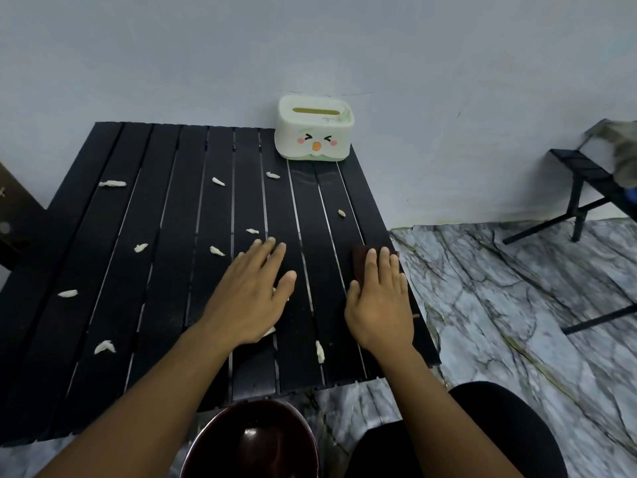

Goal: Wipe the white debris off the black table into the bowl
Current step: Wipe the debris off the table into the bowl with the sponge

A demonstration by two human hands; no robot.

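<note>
Several white debris scraps [104,347] lie scattered over the black slatted table [165,305]. My left hand [249,294] rests flat on the table near its middle, fingers together, with a scrap or two partly hidden under it. My right hand [379,301] lies flat on a dark brown cloth [358,260] near the table's right edge, pressing it down. A dark glossy bowl [251,443] sits below the table's front edge, between my forearms, and looks empty.
A pale green tissue box [314,129] with a cartoon face stands at the table's far right, against the wall. Marble-patterned floor [517,305] lies to the right, with a black folding stand [586,188] beyond. My dark-clothed knee [482,426] is beside the bowl.
</note>
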